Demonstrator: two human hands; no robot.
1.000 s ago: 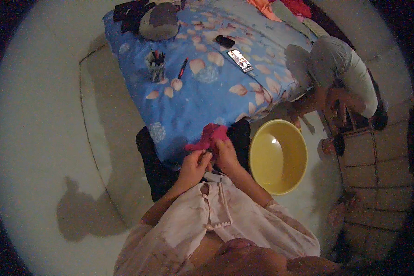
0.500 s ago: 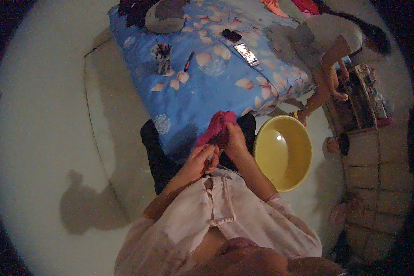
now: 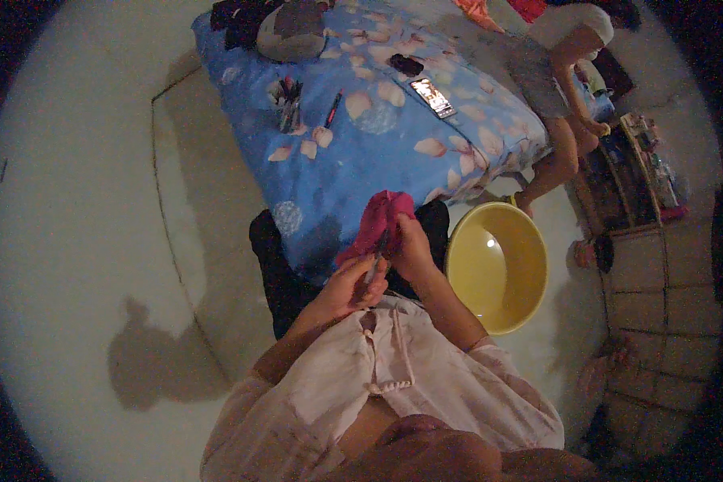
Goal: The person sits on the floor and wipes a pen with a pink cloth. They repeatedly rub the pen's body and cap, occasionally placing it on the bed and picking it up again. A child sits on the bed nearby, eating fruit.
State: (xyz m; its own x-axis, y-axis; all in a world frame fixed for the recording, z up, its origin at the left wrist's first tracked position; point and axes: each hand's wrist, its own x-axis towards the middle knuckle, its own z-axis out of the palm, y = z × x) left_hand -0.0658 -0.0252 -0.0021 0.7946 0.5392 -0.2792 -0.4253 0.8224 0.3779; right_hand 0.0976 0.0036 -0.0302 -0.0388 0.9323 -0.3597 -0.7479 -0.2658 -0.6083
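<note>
Head view: your left hand [image 3: 347, 287] and right hand [image 3: 410, 249] meet over a pink cloth [image 3: 377, 225] held above your lap, at the near edge of the blue flowered bedspread [image 3: 377, 136]. Your right fingers are closed on the cloth; your left fingers pinch a thin dark tool [image 3: 375, 259] against its lower edge. A yellow basin [image 3: 496, 265] sits on the floor just right of your hands. Another person [image 3: 558, 88] crouches beyond the bed's far corner.

Pink cloth [image 3: 381, 221]; blue bedsheet [image 3: 377, 136] with pale petal print; yellow basin [image 3: 498, 265]; pale pink shirt [image 3: 377, 386].
</note>
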